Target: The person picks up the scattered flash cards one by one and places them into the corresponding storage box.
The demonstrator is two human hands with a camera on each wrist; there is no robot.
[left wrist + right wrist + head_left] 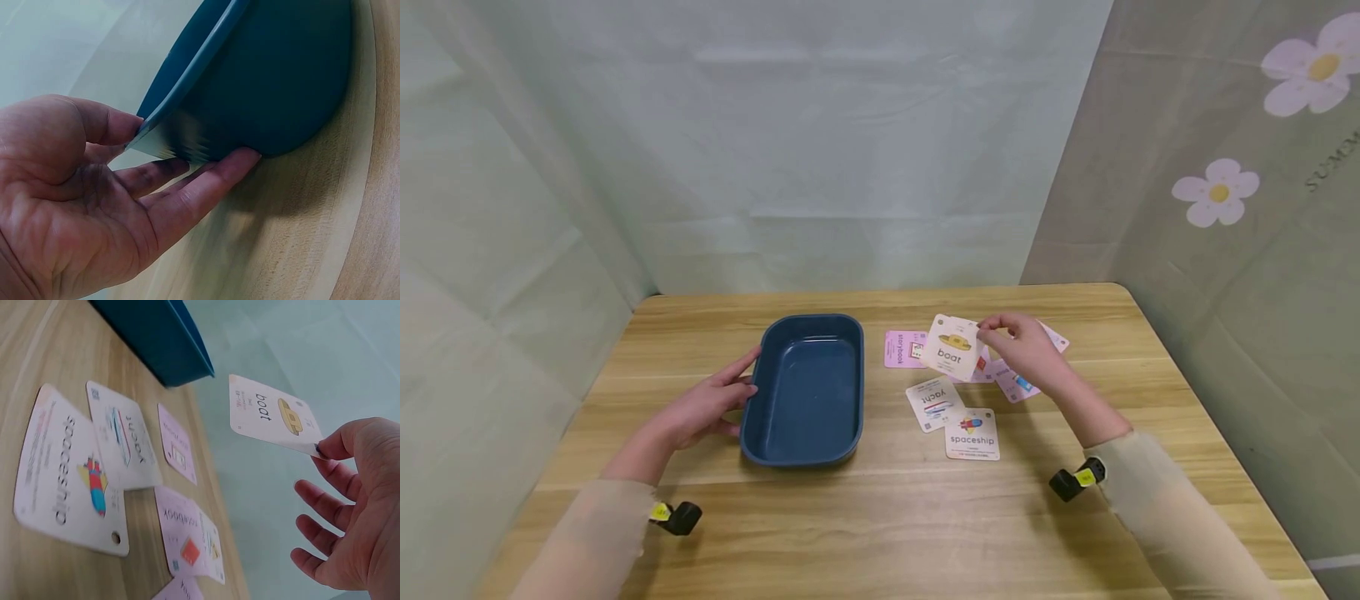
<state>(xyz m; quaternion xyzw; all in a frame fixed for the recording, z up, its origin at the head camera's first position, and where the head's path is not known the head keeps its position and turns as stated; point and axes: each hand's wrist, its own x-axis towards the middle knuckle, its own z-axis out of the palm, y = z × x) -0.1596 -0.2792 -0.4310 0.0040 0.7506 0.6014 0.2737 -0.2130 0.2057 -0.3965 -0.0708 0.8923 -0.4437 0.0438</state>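
Between thumb and index finger, my right hand (1026, 346) pinches a corner of the white "boat" card (275, 415), held up over the other cards. Its remaining fingers are loosely bent in the right wrist view. Beneath it lie the purple storybook card (904, 349), another purple card (181, 534) with a red book picture, the white yacht card (935, 405) and the spaceship card (972, 434). At the left, my left hand (711, 406) rests its fingertips against the outer side of a dark blue tub (802, 462), one digit at the rim.
The tub stands left of the cards on a wooden table (895, 533). A purple card (1017, 383) and a further card (1054, 335) lie partly behind my right hand. Pale cloth (850, 167) hangs behind the table and along both sides.
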